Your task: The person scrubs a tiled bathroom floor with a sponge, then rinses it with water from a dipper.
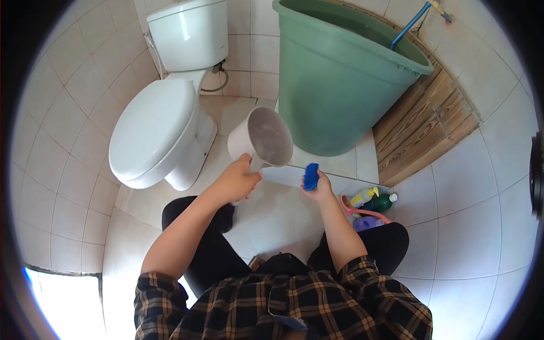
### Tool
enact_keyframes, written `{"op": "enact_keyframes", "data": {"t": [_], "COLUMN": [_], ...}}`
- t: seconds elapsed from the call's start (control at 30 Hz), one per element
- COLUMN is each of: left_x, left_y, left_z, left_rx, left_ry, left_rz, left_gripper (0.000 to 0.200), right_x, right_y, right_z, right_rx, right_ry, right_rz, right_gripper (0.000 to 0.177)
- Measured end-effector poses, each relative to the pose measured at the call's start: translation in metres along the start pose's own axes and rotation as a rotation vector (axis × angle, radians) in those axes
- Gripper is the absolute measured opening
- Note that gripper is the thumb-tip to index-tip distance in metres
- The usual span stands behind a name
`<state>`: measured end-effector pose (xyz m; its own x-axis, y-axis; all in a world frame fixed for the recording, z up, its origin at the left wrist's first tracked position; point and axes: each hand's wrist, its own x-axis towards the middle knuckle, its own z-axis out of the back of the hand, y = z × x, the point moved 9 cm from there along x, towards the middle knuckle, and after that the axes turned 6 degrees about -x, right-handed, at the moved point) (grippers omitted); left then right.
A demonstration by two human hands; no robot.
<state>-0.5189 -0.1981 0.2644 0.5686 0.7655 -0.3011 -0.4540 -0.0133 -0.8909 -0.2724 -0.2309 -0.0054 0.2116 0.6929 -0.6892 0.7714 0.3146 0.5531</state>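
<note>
My left hand is closed round the handle of a pale pinkish dipper. The dipper is tilted, its open mouth facing up and to the right, above the tiled floor between the toilet and the green tub. My right hand holds a small blue sponge or brush between thumb and fingers, just in front of the low tiled step. The two hands are apart, and the dipper and the blue item do not touch.
A white toilet stands at the left. The large green tub holds water, with a blue hose over its rim. Bottles, one green and one purple, lie right of my right forearm. Wooden-look tiles line the wall.
</note>
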Motion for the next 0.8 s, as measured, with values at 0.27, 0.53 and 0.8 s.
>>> {"op": "enact_keyframes", "data": {"t": [0.27, 0.53, 0.8], "left_x": [0.012, 0.021, 0.011], "left_y": [0.007, 0.026, 0.028], "left_z": [-0.042, -0.041, 0.001], "left_rx": [0.371, -0.222, -0.597], "left_ry": [0.067, 0.085, -0.076], "left_rz": [-0.085, 0.189, 0.221], "left_gripper": [0.032, 0.025, 0.020], "right_x": [-0.026, -0.025, -0.180], "right_y": [-0.025, -0.016, 0.231], "right_z": [-0.055, -0.052, -0.204], "right_rx": [0.254, 0.352, -0.684], "right_ry": [0.278, 0.084, 0.064], "right_rz": [-0.103, -0.197, 1.134], "right_gripper": [0.039, 0.033, 0.031]}}
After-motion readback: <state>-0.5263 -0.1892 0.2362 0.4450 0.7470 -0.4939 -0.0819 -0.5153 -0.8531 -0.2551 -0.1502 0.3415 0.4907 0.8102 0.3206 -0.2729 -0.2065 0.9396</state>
